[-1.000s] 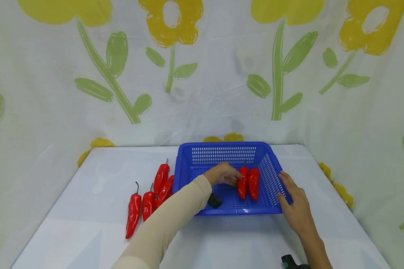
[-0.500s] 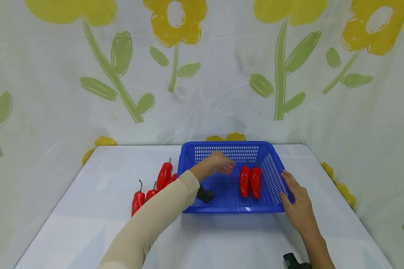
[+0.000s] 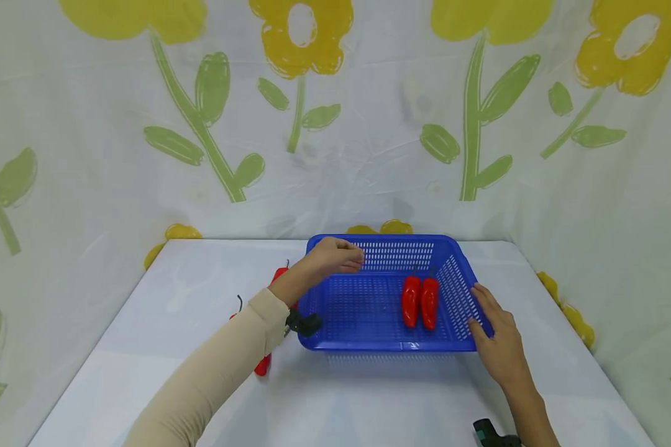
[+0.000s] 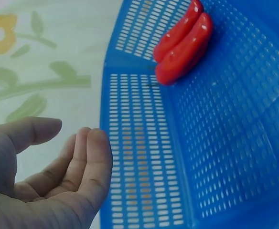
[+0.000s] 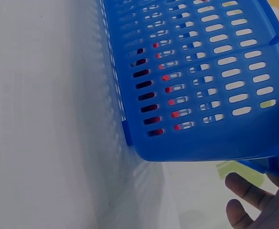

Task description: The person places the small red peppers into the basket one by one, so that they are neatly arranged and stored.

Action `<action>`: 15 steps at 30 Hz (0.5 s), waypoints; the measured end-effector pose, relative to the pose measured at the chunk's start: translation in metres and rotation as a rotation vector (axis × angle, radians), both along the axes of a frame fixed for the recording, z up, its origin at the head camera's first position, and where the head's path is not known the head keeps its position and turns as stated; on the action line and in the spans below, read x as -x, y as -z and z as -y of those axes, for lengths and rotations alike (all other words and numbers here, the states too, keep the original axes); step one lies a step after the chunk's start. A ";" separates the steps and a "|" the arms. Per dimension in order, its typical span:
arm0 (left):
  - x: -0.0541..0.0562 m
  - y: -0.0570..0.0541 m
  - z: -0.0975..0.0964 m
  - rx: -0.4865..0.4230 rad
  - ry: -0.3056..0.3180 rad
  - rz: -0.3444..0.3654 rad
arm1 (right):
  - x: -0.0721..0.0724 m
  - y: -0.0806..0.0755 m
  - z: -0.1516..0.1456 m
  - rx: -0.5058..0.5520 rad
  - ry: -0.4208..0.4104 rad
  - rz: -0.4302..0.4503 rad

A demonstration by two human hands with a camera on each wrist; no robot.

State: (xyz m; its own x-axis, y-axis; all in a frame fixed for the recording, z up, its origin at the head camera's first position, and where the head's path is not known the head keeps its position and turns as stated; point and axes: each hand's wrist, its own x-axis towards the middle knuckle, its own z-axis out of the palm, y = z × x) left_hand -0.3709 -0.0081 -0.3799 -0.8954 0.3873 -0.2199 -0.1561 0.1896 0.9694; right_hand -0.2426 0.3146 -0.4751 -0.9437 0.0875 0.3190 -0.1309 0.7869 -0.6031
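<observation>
My left hand (image 3: 335, 256) hovers over the back left part of the blue plastic basket (image 3: 394, 345), its fingers loosely bent. In the left wrist view a gap shows between thumb and fingertips, with nothing in it. Two red chili peppers, one on the left (image 3: 410, 302) and one on the right (image 3: 429, 304), lie side by side near the basket's right wall. My right hand (image 3: 499, 341) holds the basket's right rim near the front corner. The right wrist view shows some of its fingertips below the rim, outside the basket.
Left of the basket, more red peppers lie on the white table (image 3: 369, 403), mostly hidden by my left sleeve (image 3: 218, 366); one pepper's lower end (image 3: 263, 365) shows. A flower-patterned curtain (image 3: 369, 136) hangs behind the table.
My left hand has let go of the left pepper in the basket, risen and moved left. Its sleeve now covers more of the peppers on the table. The right hand stays at the rim.
</observation>
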 end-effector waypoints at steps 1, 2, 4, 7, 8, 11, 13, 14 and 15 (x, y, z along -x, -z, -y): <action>-0.002 0.000 0.006 -0.001 -0.006 -0.011 | 0.001 0.000 0.001 0.001 -0.003 0.002; -0.003 0.000 0.011 -0.001 -0.014 -0.027 | 0.001 0.001 0.002 0.005 -0.007 0.006; -0.007 -0.001 0.022 -0.017 -0.038 -0.042 | 0.002 0.002 0.002 0.011 -0.014 0.004; -0.014 -0.003 0.036 0.004 -0.082 -0.068 | 0.000 0.002 0.001 0.005 -0.014 0.001; -0.016 -0.003 0.041 0.006 -0.098 -0.072 | 0.000 0.002 0.000 0.003 -0.015 0.003; -0.022 -0.002 0.057 0.002 -0.140 -0.079 | -0.002 0.001 -0.002 -0.008 -0.013 0.011; -0.025 0.000 0.070 -0.031 -0.160 -0.085 | -0.002 0.001 -0.003 -0.008 -0.015 0.016; -0.026 0.001 0.076 -0.044 -0.171 -0.095 | -0.001 0.000 -0.003 -0.006 -0.018 0.014; -0.027 0.002 0.083 -0.042 -0.186 -0.102 | 0.000 0.000 -0.003 -0.006 -0.020 0.009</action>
